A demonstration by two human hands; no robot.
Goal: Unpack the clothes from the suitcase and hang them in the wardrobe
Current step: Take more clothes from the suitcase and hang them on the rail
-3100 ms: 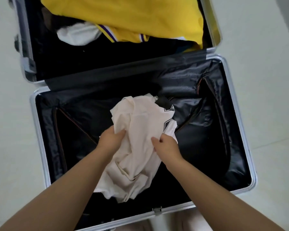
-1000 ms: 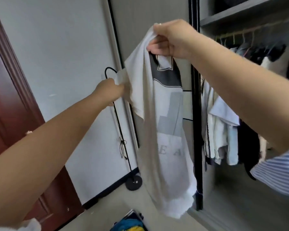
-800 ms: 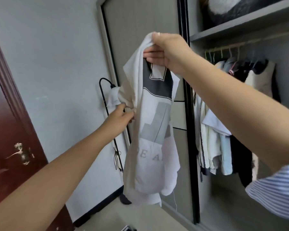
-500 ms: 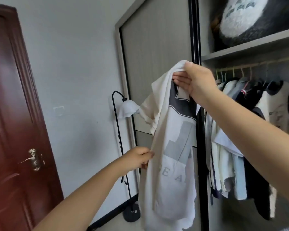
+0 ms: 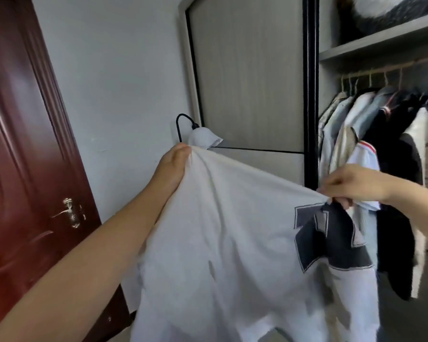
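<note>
A white T-shirt with a dark grey printed patch is stretched wide in the air between both hands, its body hanging below them. The left hand clenches one upper edge, the cloth bunched inside the curled fingers. The right hand pinches the opposite edge, fabric caught under its fingertips beside the print. Behind the left hand stands a floor lamp against the wall, with a dark red door further left. Beyond the right hand, the open wardrobe holds hanging clothes.
</note>
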